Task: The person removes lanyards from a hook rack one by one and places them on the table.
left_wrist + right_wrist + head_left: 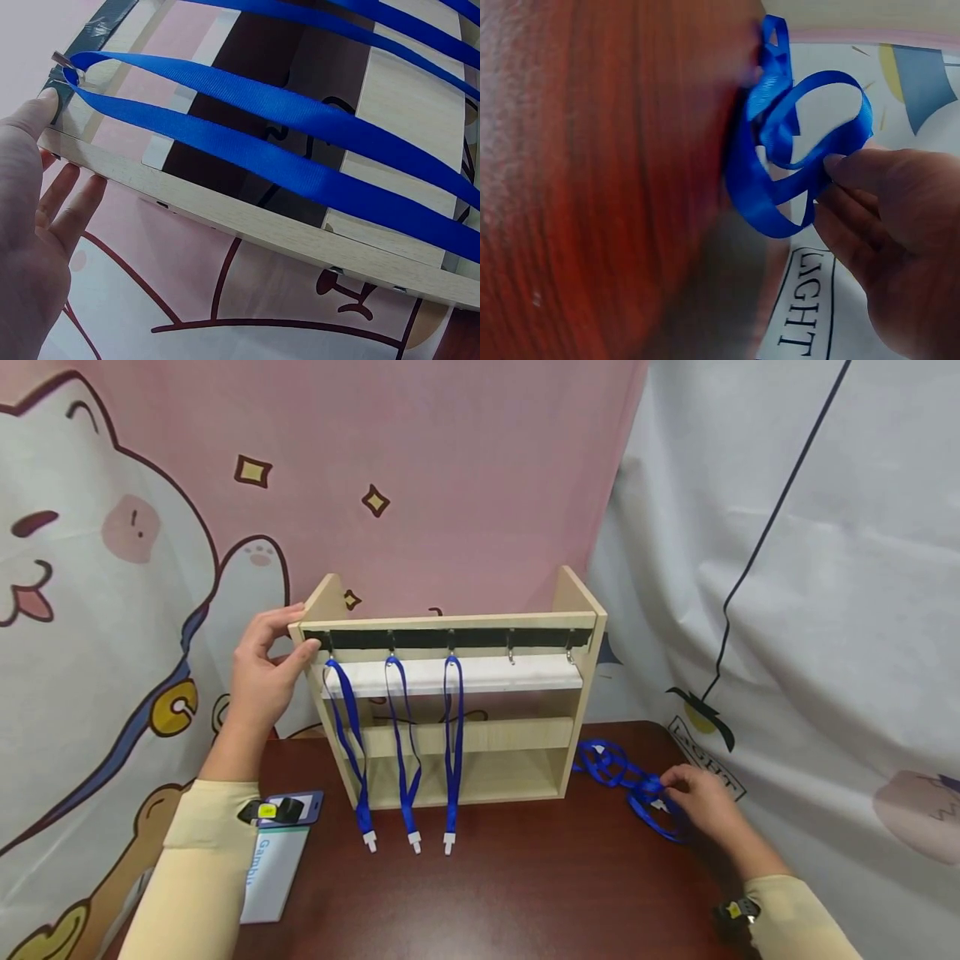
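A pale wooden shelf rack [459,724] stands on the table, with a black strip [480,638] of metal hooks across its front. Three blue lanyards hang from the left hooks, the rightmost being this lanyard [453,752]; the two right hooks carry nothing. My left hand [262,668] grips the rack's upper left corner, thumb on the front by the strip and fingers round the side panel [247,217]. To the right of the rack, my right hand [701,802] pinches a blue lanyard [840,142] between thumb and fingers at a loose pile [606,766] of lanyards.
A blue-edged badge holder [307,810] and a white box [276,872] with printed lettering lie on the table at the left, partly behind my left sleeve. The dark red table [480,885] meets a printed cloth backdrop [465,485]. A pale cloth [825,635] hangs close at the right.
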Available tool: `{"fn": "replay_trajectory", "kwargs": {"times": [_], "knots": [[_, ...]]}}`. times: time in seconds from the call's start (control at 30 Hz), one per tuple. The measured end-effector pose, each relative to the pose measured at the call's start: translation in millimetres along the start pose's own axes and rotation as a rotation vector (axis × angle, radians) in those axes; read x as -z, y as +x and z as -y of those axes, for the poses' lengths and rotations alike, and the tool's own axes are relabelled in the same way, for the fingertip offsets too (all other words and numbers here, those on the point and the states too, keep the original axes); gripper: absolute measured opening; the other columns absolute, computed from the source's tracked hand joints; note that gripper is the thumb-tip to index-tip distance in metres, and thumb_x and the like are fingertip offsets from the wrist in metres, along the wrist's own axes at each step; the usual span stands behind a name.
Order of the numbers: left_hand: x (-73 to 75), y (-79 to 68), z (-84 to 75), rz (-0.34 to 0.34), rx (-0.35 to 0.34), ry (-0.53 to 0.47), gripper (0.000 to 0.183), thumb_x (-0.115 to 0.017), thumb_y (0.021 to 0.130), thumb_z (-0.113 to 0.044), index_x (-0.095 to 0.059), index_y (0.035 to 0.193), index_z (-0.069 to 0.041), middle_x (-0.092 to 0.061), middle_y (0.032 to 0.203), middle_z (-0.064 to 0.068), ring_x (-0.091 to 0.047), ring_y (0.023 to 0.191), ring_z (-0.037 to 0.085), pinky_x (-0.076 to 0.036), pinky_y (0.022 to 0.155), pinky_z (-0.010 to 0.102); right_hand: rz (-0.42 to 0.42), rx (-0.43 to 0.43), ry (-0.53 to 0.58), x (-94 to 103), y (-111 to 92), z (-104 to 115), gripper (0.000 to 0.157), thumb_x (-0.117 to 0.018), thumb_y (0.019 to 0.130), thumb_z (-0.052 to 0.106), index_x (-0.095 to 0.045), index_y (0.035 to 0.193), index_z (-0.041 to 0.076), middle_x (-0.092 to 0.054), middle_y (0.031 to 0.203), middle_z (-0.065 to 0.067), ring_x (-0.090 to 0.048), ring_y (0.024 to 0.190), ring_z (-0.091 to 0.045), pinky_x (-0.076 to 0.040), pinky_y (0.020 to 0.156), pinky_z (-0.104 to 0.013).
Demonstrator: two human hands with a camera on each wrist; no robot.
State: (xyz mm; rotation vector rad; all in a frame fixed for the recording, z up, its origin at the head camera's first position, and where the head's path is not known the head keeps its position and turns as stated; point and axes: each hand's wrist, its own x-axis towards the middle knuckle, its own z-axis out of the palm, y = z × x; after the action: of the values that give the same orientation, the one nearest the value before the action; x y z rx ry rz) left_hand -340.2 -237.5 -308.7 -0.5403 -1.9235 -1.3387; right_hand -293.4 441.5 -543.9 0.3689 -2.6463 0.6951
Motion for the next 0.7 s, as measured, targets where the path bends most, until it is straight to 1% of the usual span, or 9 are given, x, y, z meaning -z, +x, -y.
{"fn": "replay_trajectory", "kwargs": {"times": [0.07,0.17,0.27,0.4,0.57,0.63,0.7], "knots": [[-0.3,-1.2,-7.5,0.002,0.000,-0.004,0.038,-0.076,0.102,0.002,-0.069,0.140,0.003,-0.063,0.151,0.010,-0.061,0.124,0.012,-0.058,0.089,0.012,0.015,0.008,-0.002,-2.3,-1,0,0.023,-0.086,0.087,-0.010,-0.077,0.092,0.011,-0.076,0.095,-0.002,-0.070,0.089,-0.023,-0.058,0.075,-0.041],[-0.5,-2.4,-14.6,0.004,0.004,-0.003,0.038,-0.076,0.103,0.001,-0.069,0.140,0.003,-0.063,0.151,0.011,-0.061,0.124,0.012,-0.058,0.089,0.011,0.055,-0.024,-0.006,-5.2,-1,1,0.021,-0.085,0.088,-0.009,-0.079,0.093,0.011,-0.077,0.096,-0.002,-0.072,0.093,-0.028,-0.059,0.078,-0.045],[-0.3,-2.6,-16.5,0.004,0.009,0.002,0.038,-0.076,0.103,0.001,-0.069,0.140,0.003,-0.062,0.151,0.011,-0.060,0.125,0.012,-0.058,0.090,0.011,0.101,-0.064,0.002,-6.2,-2,1,0.017,-0.084,0.091,-0.007,-0.080,0.095,0.009,-0.078,0.100,-0.005,-0.073,0.096,-0.033,-0.060,0.079,-0.047],[-0.1,-2.4,-16.0,0.002,0.012,0.011,0.038,-0.076,0.103,0.001,-0.069,0.141,0.003,-0.062,0.152,0.010,-0.060,0.126,0.012,-0.057,0.090,0.011,0.148,-0.098,0.031,-5.8,-2,1,0.012,-0.084,0.093,-0.003,-0.081,0.098,0.007,-0.079,0.102,-0.007,-0.073,0.096,-0.031,-0.060,0.078,-0.042],[-0.1,-2.6,-16.7,0.006,0.010,0.011,0.038,-0.076,0.103,0.001,-0.069,0.141,0.002,-0.062,0.151,0.012,-0.060,0.125,0.012,-0.057,0.090,0.011,0.152,-0.100,0.079,-5.6,-5,0,0.012,-0.086,0.092,0.000,-0.082,0.101,0.007,-0.078,0.103,-0.005,-0.072,0.096,-0.024,-0.059,0.077,-0.033],[-0.1,-2.8,-17.8,0.009,0.010,0.008,0.038,-0.076,0.103,0.001,-0.069,0.141,0.002,-0.062,0.151,0.012,-0.060,0.125,0.012,-0.057,0.090,0.011,0.145,-0.092,0.097,-5.3,-6,-1,0.015,-0.087,0.092,0.001,-0.082,0.104,0.006,-0.078,0.106,-0.006,-0.072,0.099,-0.024,-0.060,0.079,-0.032],[0.0,-3.1,-19.0,0.009,0.012,0.009,0.038,-0.076,0.103,0.000,-0.069,0.141,0.002,-0.062,0.152,0.012,-0.060,0.125,0.012,-0.057,0.090,0.011,0.136,-0.085,0.102,-4.4,-7,-1,0.017,-0.089,0.092,0.004,-0.082,0.108,0.006,-0.077,0.108,-0.005,-0.073,0.102,-0.026,-0.061,0.082,-0.034]]}}
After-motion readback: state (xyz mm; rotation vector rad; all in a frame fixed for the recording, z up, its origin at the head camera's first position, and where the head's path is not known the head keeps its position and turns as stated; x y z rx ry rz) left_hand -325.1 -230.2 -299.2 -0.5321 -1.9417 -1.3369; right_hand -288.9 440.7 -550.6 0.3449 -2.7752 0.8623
